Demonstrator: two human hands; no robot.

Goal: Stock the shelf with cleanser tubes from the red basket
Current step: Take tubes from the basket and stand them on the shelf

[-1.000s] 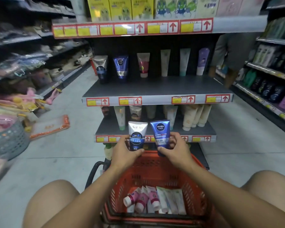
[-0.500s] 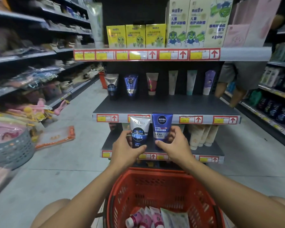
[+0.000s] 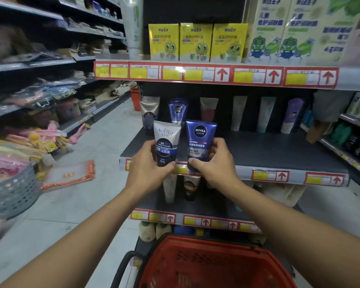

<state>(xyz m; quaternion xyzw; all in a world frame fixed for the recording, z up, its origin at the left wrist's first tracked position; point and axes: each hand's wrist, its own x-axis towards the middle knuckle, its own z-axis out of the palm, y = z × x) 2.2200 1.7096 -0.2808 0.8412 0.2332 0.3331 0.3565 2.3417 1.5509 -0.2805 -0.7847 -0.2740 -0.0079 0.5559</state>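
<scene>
My left hand (image 3: 146,165) grips a white and blue Softto cleanser tube (image 3: 167,140), held upright. My right hand (image 3: 214,163) grips a blue Nivea Men tube (image 3: 200,140), also upright. Both tubes are held side by side at the front edge of the grey middle shelf (image 3: 279,150), on its left part. At the back of that shelf stands a row of tubes, among them a matching Softto tube (image 3: 149,111) and a blue Nivea tube (image 3: 177,110). The red basket (image 3: 206,265) sits low in front of me; its contents are out of view.
Yellow boxes (image 3: 195,41) fill the shelf above. More tubes (image 3: 190,188) stand on the shelf below. A grey perforated basket (image 3: 13,190) and an orange packet (image 3: 69,175) lie on the floor at left. A person's legs (image 3: 324,113) show behind the shelf's right end.
Both hands have risen with the two tubes from above the basket up to the middle shelf's front edge. The view has tilted upward, so the tubes in the basket have dropped out of view.
</scene>
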